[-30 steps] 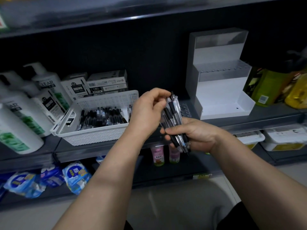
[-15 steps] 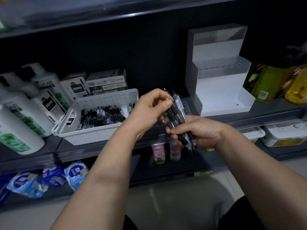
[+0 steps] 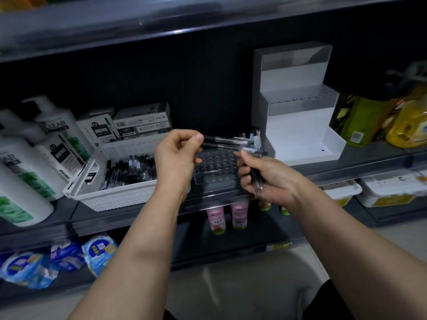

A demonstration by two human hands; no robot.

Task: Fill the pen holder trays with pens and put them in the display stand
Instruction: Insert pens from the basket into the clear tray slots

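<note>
Dim, darkest on the back panel (image 3: 196, 88) toward 12 o'clock, brightest on the white display stand (image 3: 298, 128) at 2 o'clock; motion-smeared over bottles (image 3: 25, 162) at 9 o'clock; bowed at edges

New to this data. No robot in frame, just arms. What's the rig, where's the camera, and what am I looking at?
There is no machine here. A person works with bare hands, and one wide-angle camera on their head looks forward and down, so every picture shares that view and the arms are the wearer's own. The left hand pinches the ends of what look like two loose pens, blurred and lying sideways. The right hand grips a bundle of pens. On the shelf behind the hands sits a clear pen holder tray with rows of holes. A white basket of pens is left of it, and the white stepped display stand is to its right.
</note>
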